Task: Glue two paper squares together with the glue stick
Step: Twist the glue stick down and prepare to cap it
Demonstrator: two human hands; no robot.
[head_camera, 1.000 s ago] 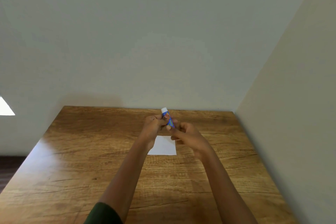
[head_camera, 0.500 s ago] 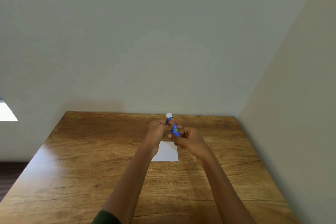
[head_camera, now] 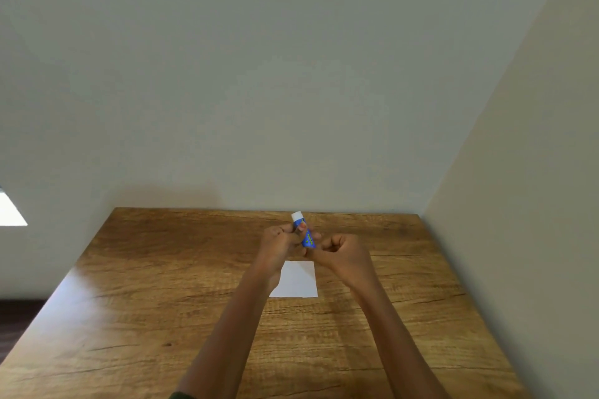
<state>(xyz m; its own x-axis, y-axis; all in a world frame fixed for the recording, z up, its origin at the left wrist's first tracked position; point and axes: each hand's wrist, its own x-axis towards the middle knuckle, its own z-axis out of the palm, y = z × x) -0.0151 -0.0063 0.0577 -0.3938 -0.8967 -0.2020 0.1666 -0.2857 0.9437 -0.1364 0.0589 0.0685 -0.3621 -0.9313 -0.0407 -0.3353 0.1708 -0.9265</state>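
Head: left hand (head_camera: 278,244) (right (head_camera: 347,253) too) grips glue stick (head_camera: 307,236).

paper (head_camera: 299,280) left edge behind L wrist (head_camera: 269,272), glue stick (head_camera: 307,238) label unreadable, forearms (head_camera: 220,350) cut btm

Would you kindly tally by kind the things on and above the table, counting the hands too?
glue stick: 1, gripped by both hands
white paper: 1 patch showing; whether squares are stacked there, I cannot tell
hands: 2, left hand and right hand
wooden table: 1
Total: 5
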